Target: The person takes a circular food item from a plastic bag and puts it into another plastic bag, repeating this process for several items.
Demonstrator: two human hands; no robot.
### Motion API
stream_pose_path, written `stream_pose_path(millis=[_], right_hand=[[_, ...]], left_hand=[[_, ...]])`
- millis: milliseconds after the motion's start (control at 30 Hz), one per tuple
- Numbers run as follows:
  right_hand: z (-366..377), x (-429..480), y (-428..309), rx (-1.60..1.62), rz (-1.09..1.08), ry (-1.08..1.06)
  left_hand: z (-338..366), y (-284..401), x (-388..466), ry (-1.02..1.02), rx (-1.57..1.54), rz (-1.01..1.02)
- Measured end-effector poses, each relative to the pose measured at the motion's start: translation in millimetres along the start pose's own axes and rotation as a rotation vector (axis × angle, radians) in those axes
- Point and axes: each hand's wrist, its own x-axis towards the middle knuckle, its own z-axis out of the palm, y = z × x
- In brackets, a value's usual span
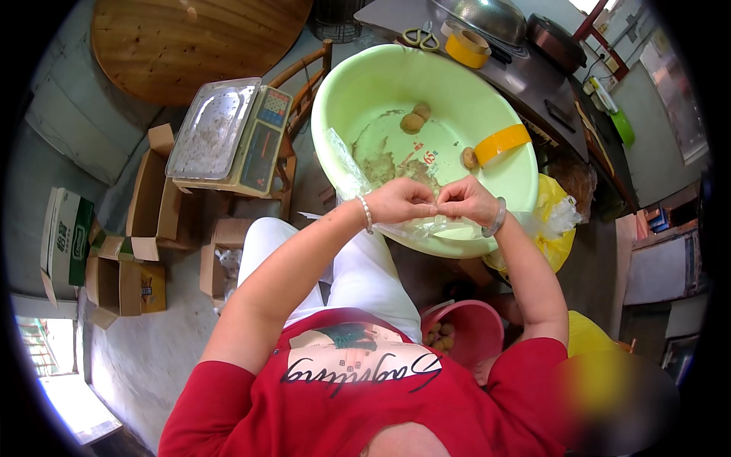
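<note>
My left hand (pixel 402 200), with a beaded bracelet at the wrist, meets my right hand (pixel 468 200) over the near rim of a large pale green plastic basin (pixel 365 74). Both hands pinch a clear plastic bag (pixel 411 229) between thumb and fingers, their tips nearly touching. Its film trails along the basin's left side and below my hands. Inside the basin, two potatoes (pixel 412 121) lie together toward the back. A third potato (pixel 469 157) is by a roll of yellow tape (pixel 502 145) at the right wall. Loose soil (pixel 380 163) covers part of the bottom.
Left of the basin stands a digital scale (pixel 214 131) with a metal tray. Cardboard boxes (pixel 149 200) are on the floor. Scissors (pixel 421 39) and tape rolls (pixel 467 47) lie on a table behind. A red bucket (pixel 477 328) holds potatoes; a yellow bag (pixel 557 228) sits right.
</note>
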Motion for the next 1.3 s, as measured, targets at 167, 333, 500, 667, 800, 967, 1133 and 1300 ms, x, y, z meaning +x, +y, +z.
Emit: stream_pose_path(millis=[167, 333, 500, 667, 800, 967, 1133, 1300], right_hand=[[-0.1, 2.1, 2.9, -0.003, -0.030, -0.033], [4.9, 2.8, 0.6, 0.052, -0.170, -0.014], [8.5, 2.5, 1.7, 0.136, -0.246, 0.106], [3.8, -1.1, 7.6, 0.132, -0.108, 0.106], [9.2, -1.1, -7.8, 0.110, -0.015, 0.121], [-11.6, 0.6, -1.3, -0.138, 0.088, 0.196], [-10.9, 1.8, 2.2, -0.947, -0.294, 0.496], [20.1, 0.0, -17.4, -0.848, -0.330, 0.162]], left_hand=[[0.5, -11.7, 3.8, -0.011, 0.043, 0.057], [-6.3, -12.9, -0.6, -0.093, -0.347, 0.022], [-7.8, -20.1, -2.4, -0.003, -0.544, 0.138], [-8.5, -15.7, 0.1, -0.003, -0.503, 0.112], [-6.5, -11.0, -0.1, 0.052, -0.399, 0.066], [-6.3, -0.2, -1.1, 0.122, -0.303, -0.066], [-12.6, -9.8, -1.3, 0.227, -0.174, 0.039], [-25.1, -1.6, -1.9, 0.280, -0.135, 0.069]])
